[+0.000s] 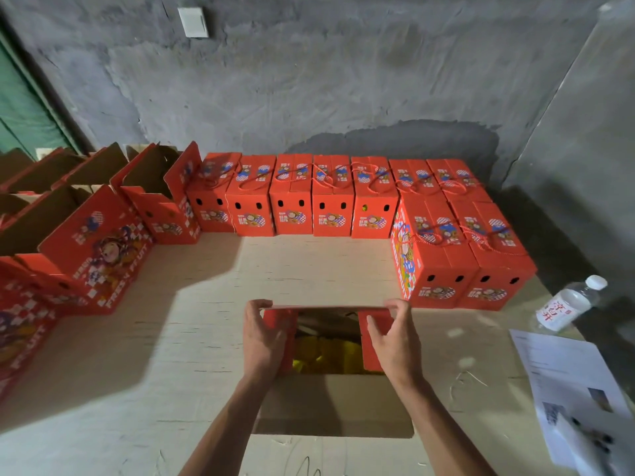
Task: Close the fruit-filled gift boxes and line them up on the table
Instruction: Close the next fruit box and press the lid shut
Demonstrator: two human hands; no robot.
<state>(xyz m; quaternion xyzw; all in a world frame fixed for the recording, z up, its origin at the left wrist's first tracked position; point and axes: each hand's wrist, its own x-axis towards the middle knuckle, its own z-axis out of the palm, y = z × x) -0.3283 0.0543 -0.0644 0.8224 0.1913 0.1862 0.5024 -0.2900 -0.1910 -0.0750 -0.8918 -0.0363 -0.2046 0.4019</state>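
i've got the open red cardboard gift box near centre on the pale wooden surface, yellow fruit showing inside. my left hand pinches the far flap's left end, grip narrow; right hand pinches its right end, same. closed red boxes w/ rope handles line the far edge, two more at right. open unfilled red boxes stand left. clear plastic water bottle & printed paper sheets lie near right.
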